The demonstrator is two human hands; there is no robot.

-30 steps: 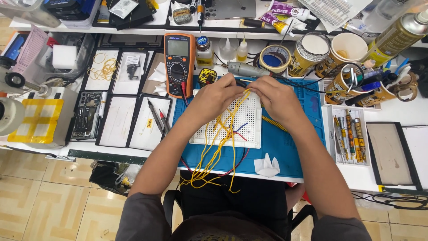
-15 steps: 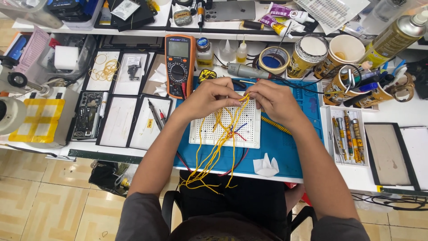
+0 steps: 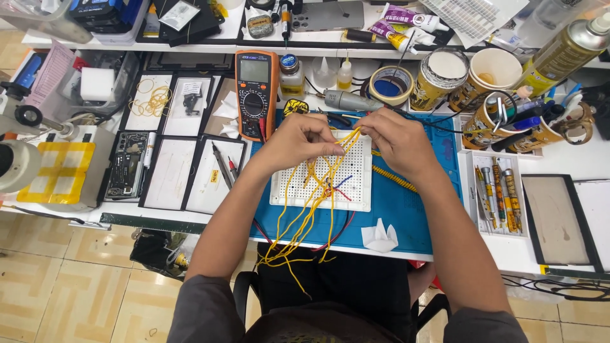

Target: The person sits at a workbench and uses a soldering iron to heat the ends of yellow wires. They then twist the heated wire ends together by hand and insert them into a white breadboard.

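Note:
My left hand (image 3: 297,138) and my right hand (image 3: 393,140) are held close together over the far edge of a white breadboard (image 3: 356,180), which lies on a blue mat (image 3: 413,209). Both hands pinch a bundle of yellow jumper wires (image 3: 308,219) near its top. The loose wire ends trail down across the board and hang over the table's front edge. A few red and blue wires (image 3: 335,190) sit among them on the board.
An orange multimeter (image 3: 255,92) stands left of my hands, with black trays (image 3: 190,159) of small parts beyond it. Tape rolls (image 3: 391,84), cups of tools (image 3: 502,121), a screwdriver tray (image 3: 499,200), a crumpled tissue (image 3: 379,236) and a microscope base (image 3: 57,171) surround the mat.
Both hands have lifted slightly toward the far edge of the breadboard, drawing the yellow wire bundle up with them; the wires hang straighter now.

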